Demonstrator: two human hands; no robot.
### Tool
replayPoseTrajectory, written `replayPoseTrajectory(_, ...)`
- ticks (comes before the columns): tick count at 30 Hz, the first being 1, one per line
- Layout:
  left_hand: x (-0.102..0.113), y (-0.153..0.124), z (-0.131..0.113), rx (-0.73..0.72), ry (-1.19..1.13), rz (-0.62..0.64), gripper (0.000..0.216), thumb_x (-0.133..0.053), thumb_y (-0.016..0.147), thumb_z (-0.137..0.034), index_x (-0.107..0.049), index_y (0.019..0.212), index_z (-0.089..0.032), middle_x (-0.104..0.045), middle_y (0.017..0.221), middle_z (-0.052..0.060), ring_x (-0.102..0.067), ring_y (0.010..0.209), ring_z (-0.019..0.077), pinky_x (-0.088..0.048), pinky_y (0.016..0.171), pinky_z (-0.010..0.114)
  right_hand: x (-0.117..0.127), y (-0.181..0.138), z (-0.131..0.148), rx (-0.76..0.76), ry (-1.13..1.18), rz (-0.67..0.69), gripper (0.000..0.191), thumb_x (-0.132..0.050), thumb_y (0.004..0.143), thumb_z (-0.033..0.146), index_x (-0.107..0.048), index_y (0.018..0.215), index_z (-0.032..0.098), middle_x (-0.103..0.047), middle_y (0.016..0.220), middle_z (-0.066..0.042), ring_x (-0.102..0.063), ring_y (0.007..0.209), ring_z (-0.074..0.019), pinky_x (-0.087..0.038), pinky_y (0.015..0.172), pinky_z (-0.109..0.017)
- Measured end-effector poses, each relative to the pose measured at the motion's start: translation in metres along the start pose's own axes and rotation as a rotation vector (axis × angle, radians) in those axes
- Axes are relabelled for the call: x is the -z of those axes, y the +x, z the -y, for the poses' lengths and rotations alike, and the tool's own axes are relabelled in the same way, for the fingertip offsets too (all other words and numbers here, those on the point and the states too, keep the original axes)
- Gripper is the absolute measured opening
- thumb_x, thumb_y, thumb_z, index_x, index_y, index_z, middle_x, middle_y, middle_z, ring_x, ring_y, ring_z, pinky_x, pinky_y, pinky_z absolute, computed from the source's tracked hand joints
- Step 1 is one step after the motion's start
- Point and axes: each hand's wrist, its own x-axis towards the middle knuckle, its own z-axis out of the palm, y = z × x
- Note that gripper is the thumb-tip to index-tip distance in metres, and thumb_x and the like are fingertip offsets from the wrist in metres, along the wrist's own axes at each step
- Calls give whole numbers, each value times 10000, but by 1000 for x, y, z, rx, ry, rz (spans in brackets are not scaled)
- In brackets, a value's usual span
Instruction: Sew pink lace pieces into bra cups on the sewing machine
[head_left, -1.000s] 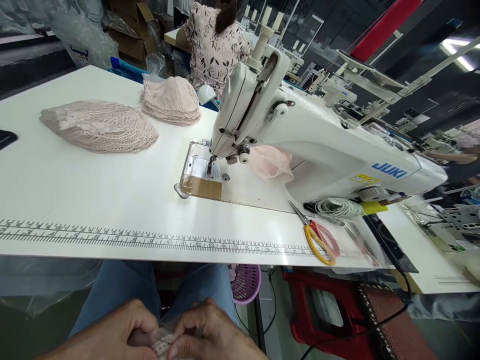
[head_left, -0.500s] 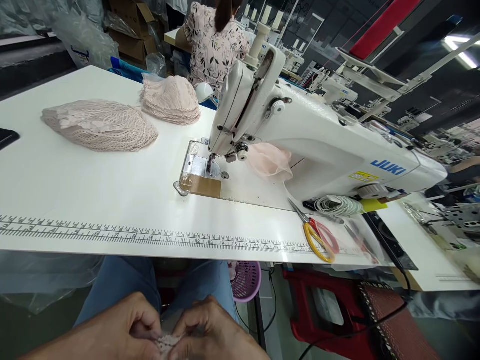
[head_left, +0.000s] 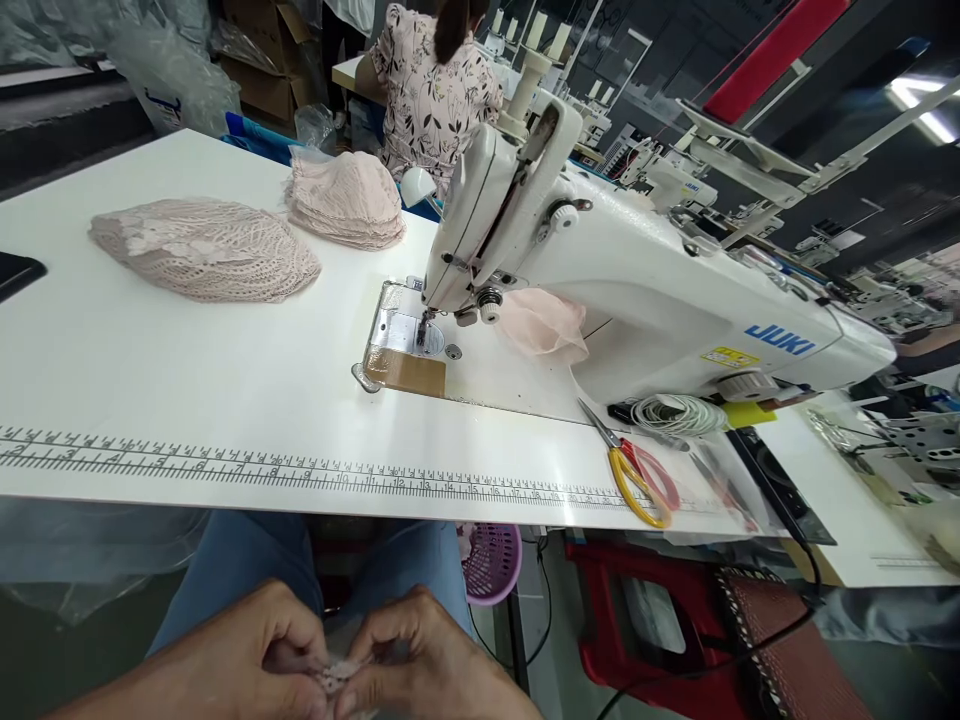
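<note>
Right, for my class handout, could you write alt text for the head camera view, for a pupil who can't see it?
A person's left hand and right hand pinch pale lace above their lap. Beyond, a white table holds a sewing machine, two piles of pale pink fabric to its left, and scissors near the front edge.

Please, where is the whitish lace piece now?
The lace piece is low in the head view, left of centre, pinched between left hand and right hand, below the table's front edge.
</note>
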Motion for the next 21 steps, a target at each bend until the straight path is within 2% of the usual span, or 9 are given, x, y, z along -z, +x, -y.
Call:
replayPoseTrajectory(4, 5, -3, 1, -21, 75, -84, 235, -672, 597, -404, -617, 681, -192, -530, 641, -27, -514, 656, 190, -386, 571, 249, 1, 2, 2, -4, -1, 2, 526, -820, 609, 648, -734, 726, 143, -611, 626, 16, -515, 578, -83, -369, 535, -164)
replayPoseTrajectory(10, 12, 4, 12, -54, -22, 77, 224, -668, 651, -390, -680, 706, -174, -638, 636, 1, -588, 634, 203, -432, 572, 248, 4, 2, 3, -54, 16, 3, 564, -835, 550, 674, -716, 678, 137, -569, 568, 23, -445, 516, -66, -318, 476, -165)
replayPoseTrajectory(12, 12, 4, 13, -47, -47, 92, 212, -670, 653, -376, -678, 697, -169, -647, 611, 4, -595, 613, 202, -432, 555, 244, 3, 4, 5, -48, 19, 7, 561, -835, 540, 678, -715, 672, 146, -565, 564, 26, -450, 521, -69, -332, 490, -166)
replayPoseTrajectory(15, 13, -1, 6, -44, -50, 33, 209, -681, 646, -370, -682, 733, -180, -663, 640, -2, -628, 643, 217, -463, 578, 253, 0, 6, 8, -54, 43, 25, 563, -823, 542, 691, -718, 669, 153, -578, 582, 19, -454, 528, -75, -358, 512, -174)
replayPoseTrajectory(18, 19, -10, -4, -63, 51, -27, 202, -674, 676, -388, -713, 742, -201, -670, 723, 1, -645, 721, 231, -483, 622, 258, 0, 7, 11, -85, 51, 21, 566, -842, 516, 680, -728, 677, 149, -601, 614, 8, -462, 540, -77, -362, 520, -178)
replayPoseTrajectory(21, 25, -16, -11, -66, 102, 1, 174, -679, 681, -374, -729, 747, -221, -666, 746, -6, -635, 751, 229, -479, 635, 252, 1, 5, 18, -106, 65, 3, 547, -868, 495, 650, -742, 690, 154, -602, 617, 13, -487, 568, -81, -390, 560, -176)
